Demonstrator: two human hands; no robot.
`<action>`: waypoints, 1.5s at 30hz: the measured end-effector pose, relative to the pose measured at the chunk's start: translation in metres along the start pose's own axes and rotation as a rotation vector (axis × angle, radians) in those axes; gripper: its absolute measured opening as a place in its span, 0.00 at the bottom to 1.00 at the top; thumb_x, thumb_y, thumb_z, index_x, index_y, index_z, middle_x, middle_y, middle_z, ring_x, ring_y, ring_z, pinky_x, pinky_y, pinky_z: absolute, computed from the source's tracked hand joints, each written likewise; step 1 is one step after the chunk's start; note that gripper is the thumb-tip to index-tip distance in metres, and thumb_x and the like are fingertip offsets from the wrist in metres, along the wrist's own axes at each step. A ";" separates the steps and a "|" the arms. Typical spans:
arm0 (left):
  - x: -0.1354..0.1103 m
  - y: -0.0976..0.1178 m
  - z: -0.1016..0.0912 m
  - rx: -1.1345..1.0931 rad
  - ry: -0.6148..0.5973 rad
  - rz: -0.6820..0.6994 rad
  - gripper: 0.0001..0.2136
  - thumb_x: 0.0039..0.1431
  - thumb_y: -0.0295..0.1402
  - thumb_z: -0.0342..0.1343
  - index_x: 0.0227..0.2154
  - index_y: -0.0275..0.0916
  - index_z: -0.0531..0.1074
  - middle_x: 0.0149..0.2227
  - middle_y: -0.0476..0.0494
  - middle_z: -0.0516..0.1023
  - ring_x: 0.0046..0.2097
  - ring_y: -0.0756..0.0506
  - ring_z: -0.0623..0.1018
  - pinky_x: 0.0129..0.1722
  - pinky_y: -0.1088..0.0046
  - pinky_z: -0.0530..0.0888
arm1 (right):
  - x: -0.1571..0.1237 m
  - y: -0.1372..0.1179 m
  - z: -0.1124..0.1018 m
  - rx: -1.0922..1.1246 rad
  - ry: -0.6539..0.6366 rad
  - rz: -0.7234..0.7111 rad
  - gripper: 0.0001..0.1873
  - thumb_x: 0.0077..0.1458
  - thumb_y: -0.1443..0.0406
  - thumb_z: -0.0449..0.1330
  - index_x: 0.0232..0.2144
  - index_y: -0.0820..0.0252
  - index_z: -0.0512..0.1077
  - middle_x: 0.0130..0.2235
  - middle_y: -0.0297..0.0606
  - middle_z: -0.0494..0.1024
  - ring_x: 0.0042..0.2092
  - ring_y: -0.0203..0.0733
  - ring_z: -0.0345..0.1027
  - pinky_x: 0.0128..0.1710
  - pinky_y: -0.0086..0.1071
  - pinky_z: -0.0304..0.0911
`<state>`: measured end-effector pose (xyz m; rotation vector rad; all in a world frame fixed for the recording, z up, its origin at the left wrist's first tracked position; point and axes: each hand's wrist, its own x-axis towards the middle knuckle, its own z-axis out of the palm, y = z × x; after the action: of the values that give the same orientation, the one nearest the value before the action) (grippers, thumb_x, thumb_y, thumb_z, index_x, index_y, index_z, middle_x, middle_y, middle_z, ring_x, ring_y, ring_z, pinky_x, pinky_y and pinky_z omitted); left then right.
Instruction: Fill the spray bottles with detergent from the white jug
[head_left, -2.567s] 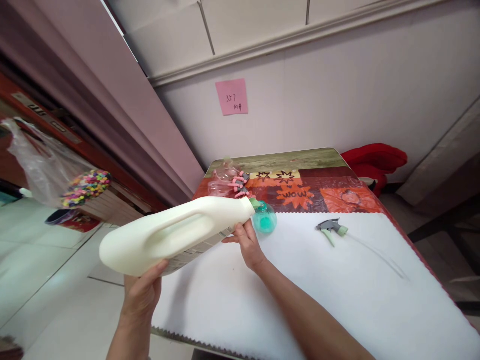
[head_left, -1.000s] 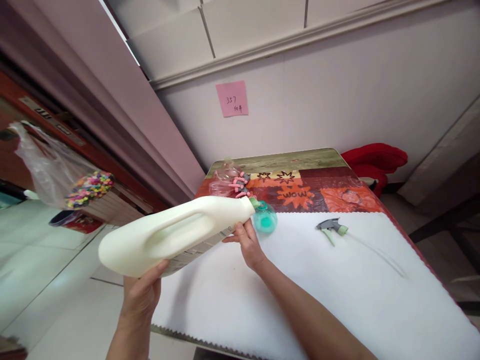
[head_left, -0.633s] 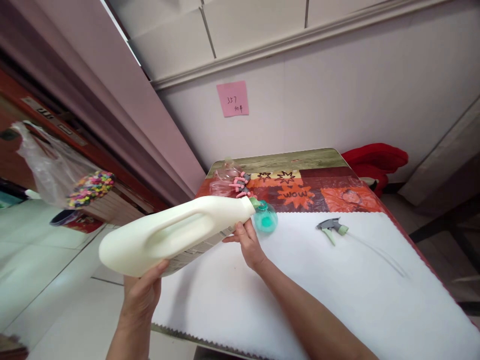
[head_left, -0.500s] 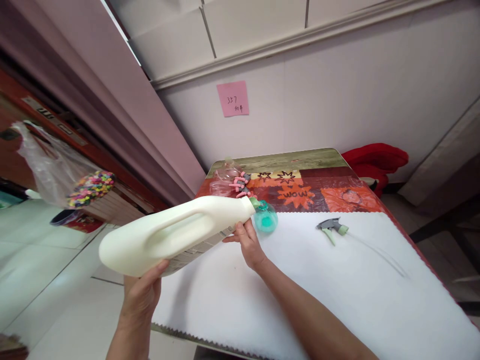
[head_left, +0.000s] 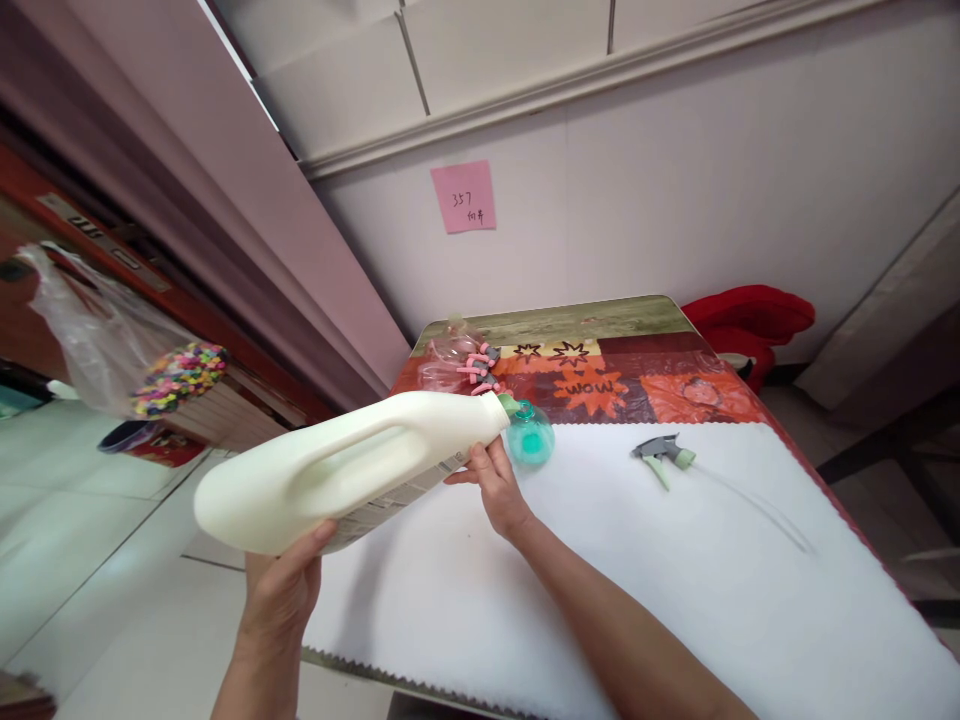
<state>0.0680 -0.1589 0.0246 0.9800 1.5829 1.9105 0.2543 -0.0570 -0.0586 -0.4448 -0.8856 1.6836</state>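
Note:
A large white plastic jug (head_left: 345, 468) with a moulded handle lies tipped nearly flat in the air, its mouth at the right against the top of a small teal bottle (head_left: 530, 440). My left hand (head_left: 283, 590) grips the jug's base from below. My right hand (head_left: 495, 485) is closed on the jug's neck, just beside the teal bottle. The teal bottle stands on the white cloth (head_left: 645, 570) that covers the near part of the table. Whether liquid flows is not visible.
A grey and green spray trigger with a long tube (head_left: 664, 457) lies on the cloth to the right. Pink clips in clear plastic (head_left: 469, 365) sit at the table's far left. A bag of coloured beads (head_left: 169, 375) hangs left; a red cushion (head_left: 750, 315) lies right.
Almost nothing has changed. The jug's base has drifted very slightly, and both hands keep the same hold.

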 end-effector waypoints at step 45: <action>-0.002 0.002 0.003 0.027 0.003 0.019 0.31 0.38 0.33 0.73 0.50 0.48 0.75 0.56 0.45 0.77 0.62 0.33 0.70 0.65 0.49 0.64 | -0.001 -0.002 0.000 0.001 -0.008 -0.005 0.29 0.62 0.48 0.56 0.60 0.50 0.58 0.49 0.40 0.73 0.51 0.47 0.72 0.38 0.41 0.79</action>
<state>0.0715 -0.1590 0.0267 1.0076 1.6103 1.9084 0.2556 -0.0575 -0.0578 -0.4352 -0.8905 1.6827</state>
